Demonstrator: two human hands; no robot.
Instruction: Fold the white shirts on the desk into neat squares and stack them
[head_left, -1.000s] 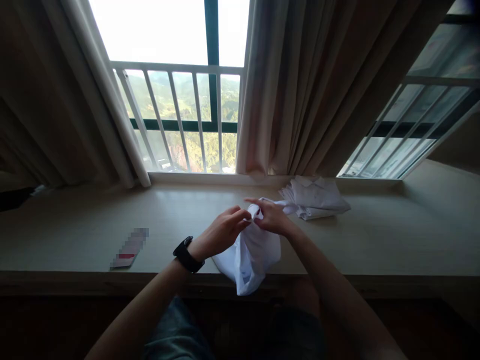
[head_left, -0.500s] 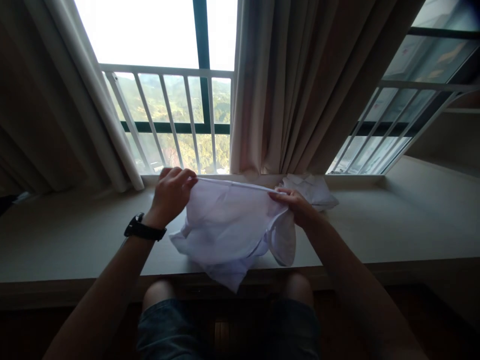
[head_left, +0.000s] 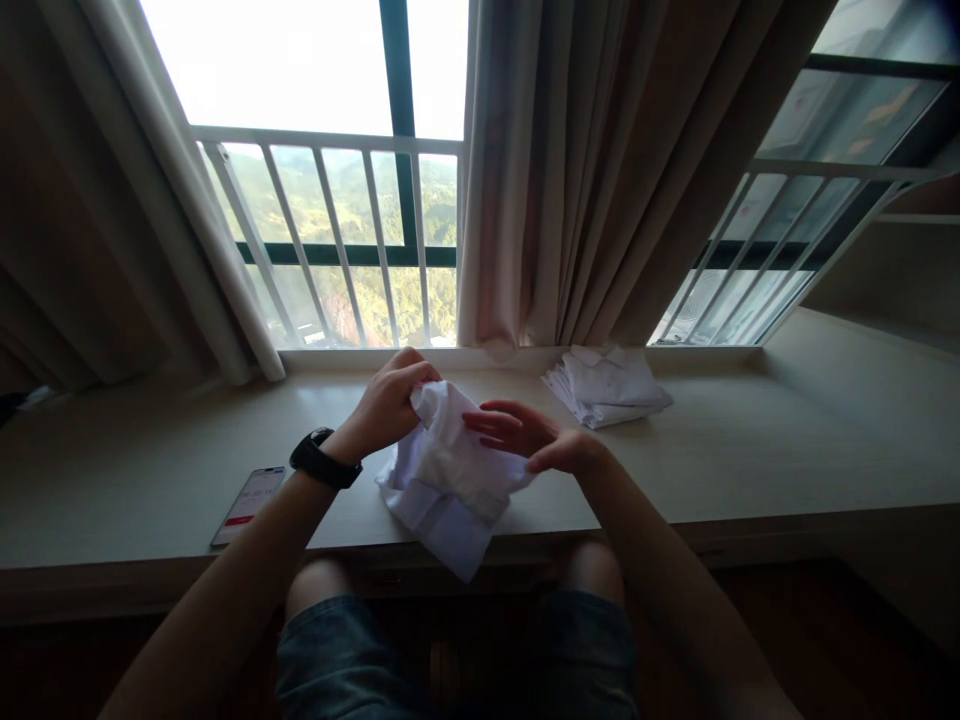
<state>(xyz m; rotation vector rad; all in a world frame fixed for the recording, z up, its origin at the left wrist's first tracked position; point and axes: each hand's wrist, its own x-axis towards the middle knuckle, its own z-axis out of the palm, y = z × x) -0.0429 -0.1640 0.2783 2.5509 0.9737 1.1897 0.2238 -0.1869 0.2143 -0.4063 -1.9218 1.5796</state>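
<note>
I see my cloth (head_left: 457,475) in the middle of the frame, bunched up and hanging a bit over the front edge of the desk (head_left: 720,465). My left hand (head_left: 382,405) pinches its top tight, while my right hand (head_left: 551,440) is loosely open at its right side, and I can't tell if the thumb grips the corner. A white pile (head_left: 619,385) sits right of center, and a phone (head_left: 247,505) lies at lower left.
</note>
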